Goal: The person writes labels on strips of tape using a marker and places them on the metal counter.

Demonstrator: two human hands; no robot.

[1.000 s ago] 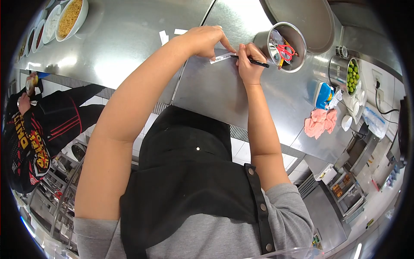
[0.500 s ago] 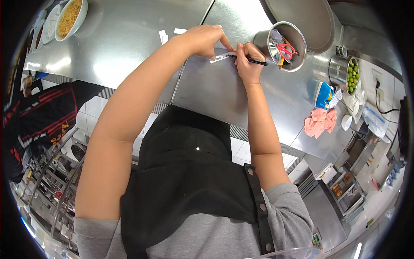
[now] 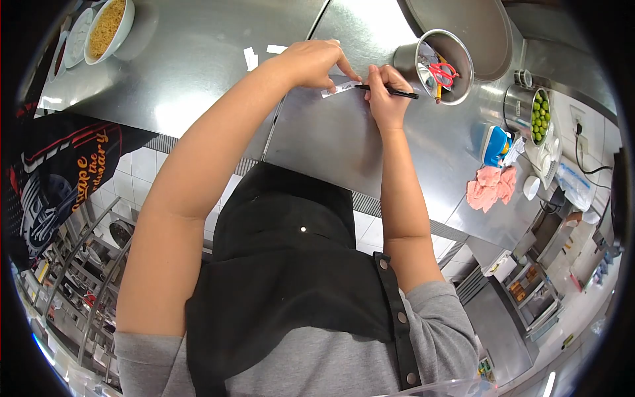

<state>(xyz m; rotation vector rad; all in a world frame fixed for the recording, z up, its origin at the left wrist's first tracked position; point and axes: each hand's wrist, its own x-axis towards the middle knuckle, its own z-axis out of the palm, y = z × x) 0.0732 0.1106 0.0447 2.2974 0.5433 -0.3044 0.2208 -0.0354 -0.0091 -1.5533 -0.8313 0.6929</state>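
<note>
A narrow white paper strip (image 3: 345,87) with dark handwriting lies on the steel counter. My left hand (image 3: 314,63) rests over it, thumb and index finger spread apart and pressing near its ends. In my right hand (image 3: 383,106) is a black pen (image 3: 403,94), its tip at the strip's right end. Just right of that hand stands a round steel container (image 3: 469,79) with red-handled scissors (image 3: 442,74) and other items inside. Small white paper pieces (image 3: 251,58) lie beyond my left forearm.
A bowl of golden shreds (image 3: 107,30) stands at the far left among other dishes. On the right are a pot of green limes (image 3: 540,116), a blue-and-white object (image 3: 495,147) and a pink cloth (image 3: 491,188). Another person's dark printed garment (image 3: 73,159) shows left of the counter.
My right hand and the pen have shifted slightly right along the strip. The steel container appears slightly farther right. The other person's garment has moved, showing more of its lettering.
</note>
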